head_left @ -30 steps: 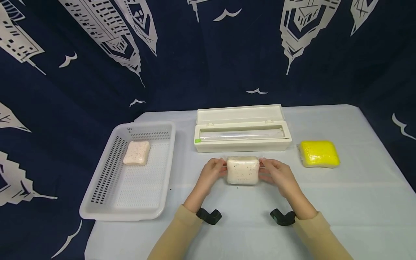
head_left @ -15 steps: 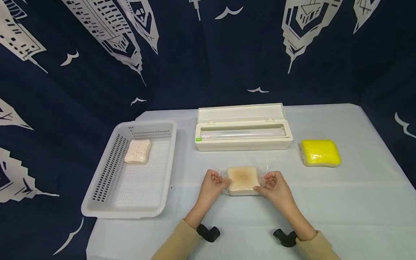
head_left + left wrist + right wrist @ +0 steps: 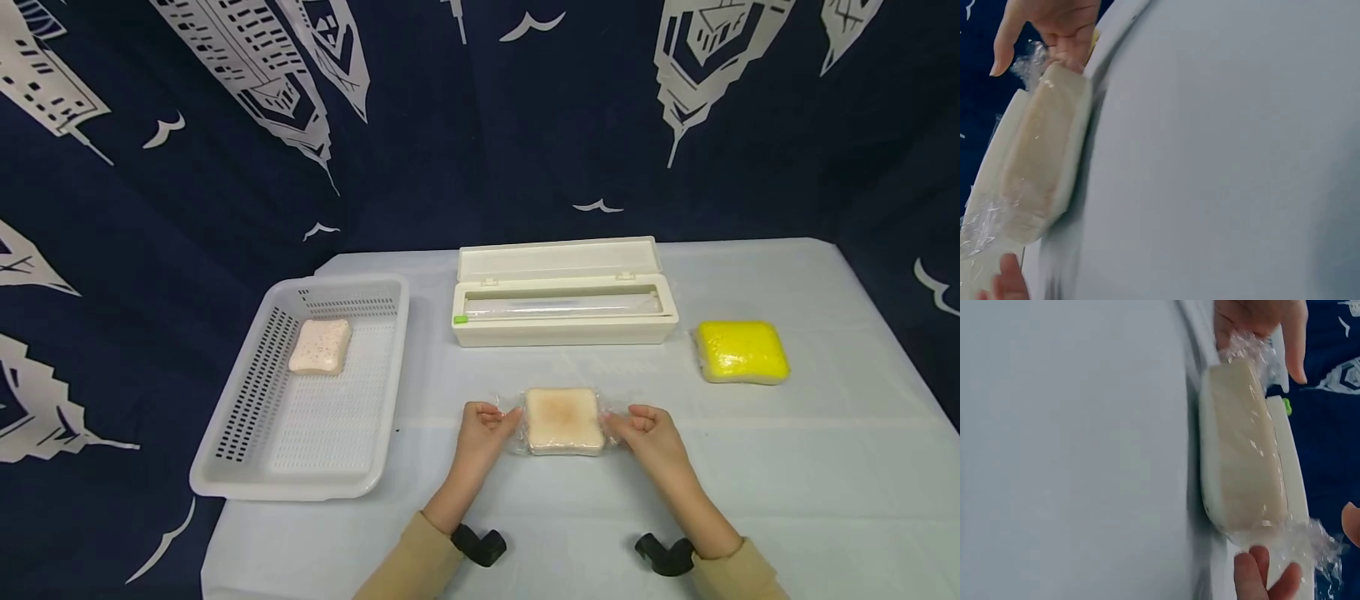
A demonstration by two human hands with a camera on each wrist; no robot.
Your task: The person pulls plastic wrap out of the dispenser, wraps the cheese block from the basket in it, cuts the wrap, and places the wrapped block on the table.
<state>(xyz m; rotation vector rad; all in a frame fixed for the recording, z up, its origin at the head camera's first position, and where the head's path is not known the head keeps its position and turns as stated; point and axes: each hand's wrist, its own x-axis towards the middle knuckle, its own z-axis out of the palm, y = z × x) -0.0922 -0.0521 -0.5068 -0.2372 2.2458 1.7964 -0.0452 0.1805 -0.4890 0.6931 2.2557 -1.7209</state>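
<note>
Currently, bread (image 3: 564, 421): wrapped in film (image 3: 1322, 544), in front of box (image 3: 566, 333).
Left hand (image 3: 481, 437): grip wide, thumb off fingers, at film, before box's left end.
Right hand (image 3: 657, 437): likewise wide, before right end.

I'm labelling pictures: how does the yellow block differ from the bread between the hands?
The yellow block is vivid on top; the bread is pale with a browned middle. Loose film juts from both ends of the bread, but barely from the yellow block. Both look film-wrapped.
</note>
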